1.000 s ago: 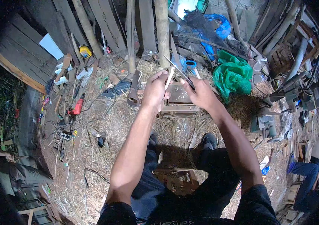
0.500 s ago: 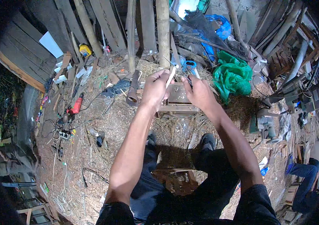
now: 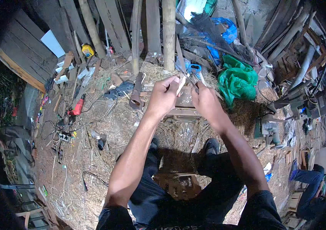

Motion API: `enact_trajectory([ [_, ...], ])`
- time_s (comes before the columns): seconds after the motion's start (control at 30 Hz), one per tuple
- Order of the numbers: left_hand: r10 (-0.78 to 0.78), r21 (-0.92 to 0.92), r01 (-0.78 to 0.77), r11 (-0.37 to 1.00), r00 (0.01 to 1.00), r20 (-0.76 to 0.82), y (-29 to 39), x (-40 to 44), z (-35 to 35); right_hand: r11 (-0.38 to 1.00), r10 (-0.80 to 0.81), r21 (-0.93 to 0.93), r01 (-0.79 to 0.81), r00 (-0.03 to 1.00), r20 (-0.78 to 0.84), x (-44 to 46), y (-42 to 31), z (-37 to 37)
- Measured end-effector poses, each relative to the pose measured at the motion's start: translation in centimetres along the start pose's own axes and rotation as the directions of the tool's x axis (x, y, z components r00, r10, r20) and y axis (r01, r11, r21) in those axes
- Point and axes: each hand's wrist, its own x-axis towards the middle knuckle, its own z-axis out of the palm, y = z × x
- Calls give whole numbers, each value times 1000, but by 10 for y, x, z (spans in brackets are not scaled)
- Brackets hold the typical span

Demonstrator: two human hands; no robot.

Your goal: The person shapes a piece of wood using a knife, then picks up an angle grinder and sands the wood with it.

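Note:
My left hand [image 3: 164, 96] is closed round a pale strip of wood [image 3: 181, 84], whose upper end sticks out past the fingers. Just to the right, my right hand [image 3: 206, 100] grips the handle of a knife [image 3: 189, 79]. Its thin blade points up and to the left, near the strip. Both hands are above a low wooden block [image 3: 185, 100] dotted with small pale chips. The handle itself is mostly hidden by my fingers.
A green plastic bag [image 3: 238, 81] lies right of the block, a rusty metal tool [image 3: 136, 94] left of it. Farther left are a red power tool [image 3: 78, 107] and cables. Another person's legs [image 3: 309, 184] show at right; a vise-like machine [image 3: 272, 132] stands nearer.
The knife blade has swung lower against the strip, and the left hand has shifted slightly right and down. At the far left, another person's arm and clothing have moved.

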Motion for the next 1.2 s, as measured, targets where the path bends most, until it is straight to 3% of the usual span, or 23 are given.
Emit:
enact_trajectory([
  [0.1,-129,-194,140,971,989,70,4,0,-5,963,-182,252,92,913,365,19,28,2],
  [0.17,-202,-319,242,917,967,152,16,-4,-5,806,-129,553,-210,849,512,32,41,-6],
  [0.2,-165,-247,176,953,984,64,16,-2,-4,667,-128,650,-364,804,581,34,38,-10],
  [0.23,-118,-169,112,979,993,-23,15,2,-3,655,-69,702,-280,903,424,31,29,-15],
  [0.3,-24,-105,10,994,991,-130,11,9,-4,870,-75,491,46,996,40,30,27,-8],
  [0.33,-27,-88,15,996,990,-137,9,10,-5,933,-128,317,171,980,-151,29,27,-5],
  [0.37,-29,-70,19,997,989,-142,7,11,-5,951,-93,279,133,984,-155,26,26,-3],
  [0.47,-41,-96,30,995,992,-117,5,12,-3,975,-204,41,217,958,-203,25,26,4],
  [0.6,-78,-200,56,978,992,-104,3,14,2,994,-104,18,105,994,-27,21,18,5],
  [0.8,-108,-357,98,929,994,-9,6,12,12,999,-5,-52,-1,993,-120,19,13,14],
  [0.93,-75,-302,70,951,997,-6,7,12,16,1000,11,11,-9,992,-124,21,10,11],
  [1.03,-34,-172,35,984,999,9,10,9,8,991,-126,36,130,988,-86,20,20,12],
  [1.13,-38,-82,42,996,998,44,8,11,3,945,-100,328,1,953,286,23,24,4],
  [1.2,-66,-132,74,989,996,67,14,13,9,735,-98,619,-276,860,500,29,33,-6],
])
